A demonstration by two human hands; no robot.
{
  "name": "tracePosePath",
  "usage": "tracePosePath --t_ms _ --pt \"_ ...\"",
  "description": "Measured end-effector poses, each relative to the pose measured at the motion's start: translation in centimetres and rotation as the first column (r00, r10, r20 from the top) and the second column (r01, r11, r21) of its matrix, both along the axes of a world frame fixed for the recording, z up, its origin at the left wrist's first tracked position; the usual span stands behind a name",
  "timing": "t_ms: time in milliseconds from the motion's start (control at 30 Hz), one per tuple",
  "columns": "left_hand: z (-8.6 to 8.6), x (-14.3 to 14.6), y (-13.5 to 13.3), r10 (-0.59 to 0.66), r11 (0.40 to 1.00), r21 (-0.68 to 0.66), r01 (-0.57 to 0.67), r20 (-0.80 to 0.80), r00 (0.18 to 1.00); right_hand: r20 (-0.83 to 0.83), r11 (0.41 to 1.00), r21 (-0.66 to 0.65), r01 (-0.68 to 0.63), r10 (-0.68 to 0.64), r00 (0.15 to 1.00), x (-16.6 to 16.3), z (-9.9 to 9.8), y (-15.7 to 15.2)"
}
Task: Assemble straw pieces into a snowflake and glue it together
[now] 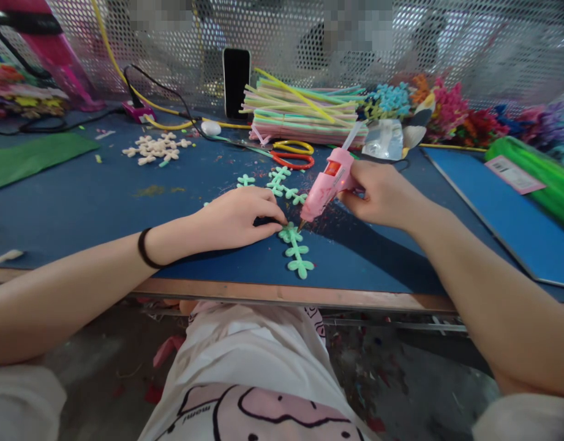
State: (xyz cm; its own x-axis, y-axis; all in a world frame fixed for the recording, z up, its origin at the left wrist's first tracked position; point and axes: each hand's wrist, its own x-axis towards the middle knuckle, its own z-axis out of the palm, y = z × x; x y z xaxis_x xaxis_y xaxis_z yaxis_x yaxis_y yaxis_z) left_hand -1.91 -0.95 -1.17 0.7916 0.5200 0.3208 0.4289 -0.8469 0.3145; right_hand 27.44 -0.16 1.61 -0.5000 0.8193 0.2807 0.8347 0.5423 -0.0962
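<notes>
My right hand (378,193) is wrapped round the handle of a pink hot glue gun (325,187), with a clear glue stick (352,136) poking out of its back. Its nozzle points down at the top of a mint-green pipe-cleaner sprig (297,251) lying on the table; whether it touches cannot be made out. From the left, my left hand (240,217) pinches the upper end of that sprig between thumb and fingertips. Just beyond lie more mint-green pipe-cleaner pieces (279,180), partly hidden behind my left hand.
Red-and-yellow-handled scissors (293,156) lie before a pile of pastel pipe cleaners (304,110). A phone (237,82) stands behind. Cream pipe-cleaner pieces (157,148) and a green sheet (38,158) are left; a blue board (502,208) and green bundle (534,177) are right.
</notes>
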Motion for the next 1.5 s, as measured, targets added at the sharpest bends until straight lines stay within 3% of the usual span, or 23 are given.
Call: tracePosePath --t_ms 433,667,900,1233,1500 --pt "0.0 0.0 0.0 -0.003 1.0 0.021 0.003 -0.006 1.0 0.021 0.999 0.033 -0.043 0.042 0.999 0.0 0.1 -0.2" --pt "-0.2 -0.1 0.0 0.013 0.991 0.13 -0.008 -0.031 0.999 -0.013 0.978 0.157 -0.134 0.138 0.99 0.6 -0.7 0.8" --pt "-0.4 0.0 0.3 0.009 0.987 0.163 -0.003 -0.034 0.999 -0.009 0.955 0.201 -0.219 0.225 0.974 1.0 -0.8 0.9" --pt "-0.2 0.1 -0.1 0.022 0.987 0.159 -0.017 -0.035 0.999 -0.073 0.958 0.19 -0.215 0.233 0.97 1.3 -0.7 1.1" --pt "-0.1 0.1 -0.1 0.033 0.99 0.136 -0.025 -0.054 0.998 -0.06 0.979 0.16 -0.128 0.139 0.988 0.9 -0.6 0.8"
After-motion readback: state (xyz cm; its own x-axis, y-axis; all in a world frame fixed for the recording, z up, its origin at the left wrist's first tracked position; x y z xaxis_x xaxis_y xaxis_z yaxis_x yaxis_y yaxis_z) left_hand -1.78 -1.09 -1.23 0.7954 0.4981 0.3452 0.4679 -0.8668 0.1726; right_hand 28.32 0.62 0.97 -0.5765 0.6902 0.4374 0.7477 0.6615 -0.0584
